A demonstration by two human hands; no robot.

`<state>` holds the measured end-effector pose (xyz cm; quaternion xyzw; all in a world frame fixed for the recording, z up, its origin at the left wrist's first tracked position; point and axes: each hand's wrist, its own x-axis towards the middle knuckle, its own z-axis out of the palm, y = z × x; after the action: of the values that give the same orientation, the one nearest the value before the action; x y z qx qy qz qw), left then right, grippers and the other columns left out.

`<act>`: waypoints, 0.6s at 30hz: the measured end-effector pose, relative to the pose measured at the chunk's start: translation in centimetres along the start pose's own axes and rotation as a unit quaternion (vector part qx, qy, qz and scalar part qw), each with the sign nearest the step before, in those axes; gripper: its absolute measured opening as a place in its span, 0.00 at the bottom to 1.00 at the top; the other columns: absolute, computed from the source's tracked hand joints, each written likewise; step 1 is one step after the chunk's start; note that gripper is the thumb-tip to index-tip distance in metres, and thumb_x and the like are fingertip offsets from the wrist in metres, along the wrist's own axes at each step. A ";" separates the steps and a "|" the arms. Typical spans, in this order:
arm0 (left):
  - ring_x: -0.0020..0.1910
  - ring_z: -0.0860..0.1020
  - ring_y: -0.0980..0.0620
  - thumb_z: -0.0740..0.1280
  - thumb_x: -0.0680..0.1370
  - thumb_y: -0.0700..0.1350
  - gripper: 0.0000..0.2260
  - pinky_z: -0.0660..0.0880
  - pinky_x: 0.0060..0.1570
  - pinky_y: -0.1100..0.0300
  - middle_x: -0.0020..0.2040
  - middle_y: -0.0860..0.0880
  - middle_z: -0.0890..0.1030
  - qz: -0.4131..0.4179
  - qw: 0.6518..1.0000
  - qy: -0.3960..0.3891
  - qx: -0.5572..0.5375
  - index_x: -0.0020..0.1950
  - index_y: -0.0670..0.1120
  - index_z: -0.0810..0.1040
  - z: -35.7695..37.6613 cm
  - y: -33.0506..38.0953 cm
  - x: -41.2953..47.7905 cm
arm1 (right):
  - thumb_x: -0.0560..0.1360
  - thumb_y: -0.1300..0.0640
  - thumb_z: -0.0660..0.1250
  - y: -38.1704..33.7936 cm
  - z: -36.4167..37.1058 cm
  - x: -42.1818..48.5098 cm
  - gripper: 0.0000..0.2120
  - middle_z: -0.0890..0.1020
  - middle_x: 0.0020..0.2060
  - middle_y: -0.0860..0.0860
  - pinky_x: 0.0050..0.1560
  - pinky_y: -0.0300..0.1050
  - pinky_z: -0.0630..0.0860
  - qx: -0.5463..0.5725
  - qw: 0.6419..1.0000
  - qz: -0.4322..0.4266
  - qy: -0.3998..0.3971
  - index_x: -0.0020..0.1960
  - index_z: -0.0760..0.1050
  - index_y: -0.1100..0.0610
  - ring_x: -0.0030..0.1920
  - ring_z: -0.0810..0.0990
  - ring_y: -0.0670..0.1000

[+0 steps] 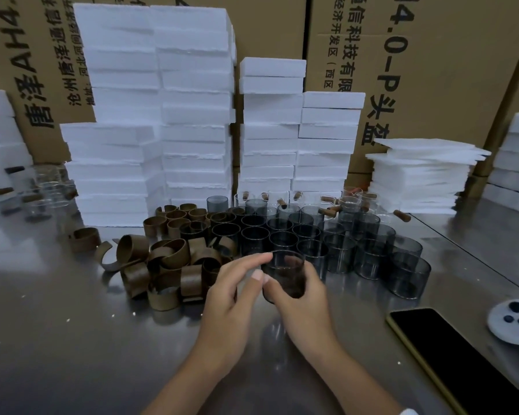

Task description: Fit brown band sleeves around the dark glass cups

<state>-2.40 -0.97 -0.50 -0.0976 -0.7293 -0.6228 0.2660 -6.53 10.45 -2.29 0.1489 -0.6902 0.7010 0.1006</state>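
Just in front of the crowd of empty dark smoked-glass cups (pixel 312 235), the right hand (pixel 300 298) grips one dark glass cup (pixel 285 266) above the grey steel table (pixel 72 339), fingers curled round its far side. Brown shows through the lower glass; whether that is a fitted band or a reflection is hard to tell. The left hand (pixel 234 292) lies close beside it, fingers fairly straight, its index tip at the rim, though actual contact is unclear. A loose heap of brown curled band sleeves (pixel 168 265) sits left of the cups. A black flat phone (pixel 450 348) is cut off at the lower right.
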 end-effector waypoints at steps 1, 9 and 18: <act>0.49 0.75 0.63 0.62 0.80 0.44 0.11 0.70 0.52 0.67 0.52 0.57 0.79 -0.001 1.000 -0.001 -0.001 0.55 0.58 0.80 0.0 0.0 0.0 | 0.70 0.56 0.74 0.2 -0.1 0.1 0.14 0.85 0.44 0.40 0.44 0.31 0.76 0.000 1.000 -0.001 -0.003 0.53 0.77 0.46 0.45 0.83 0.40; 0.67 0.69 0.64 0.61 0.74 0.56 0.14 0.65 0.65 0.67 0.61 0.68 0.75 0.010 0.999 -0.050 0.009 0.59 0.61 0.76 0.1 -0.6 0.1 | 0.70 0.56 0.74 0.5 -0.8 1.0 0.13 0.85 0.44 0.46 0.50 0.43 0.79 0.016 1.000 0.003 -0.022 0.54 0.78 0.48 0.46 0.84 0.45; 0.65 0.69 0.68 0.56 0.80 0.54 0.15 0.63 0.57 0.78 0.64 0.57 0.75 -0.015 0.999 -0.043 -0.007 0.65 0.58 0.72 0.2 -1.0 0.2 | 0.68 0.57 0.77 0.7 -0.9 0.8 0.18 0.82 0.49 0.47 0.51 0.37 0.77 -0.016 1.000 -0.007 -0.023 0.55 0.75 0.49 0.50 0.81 0.42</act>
<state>-3.11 -1.00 -1.32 -0.1155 -0.7371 -0.6269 0.2241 -7.61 11.23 -2.65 0.1684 -0.7020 0.6858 0.0922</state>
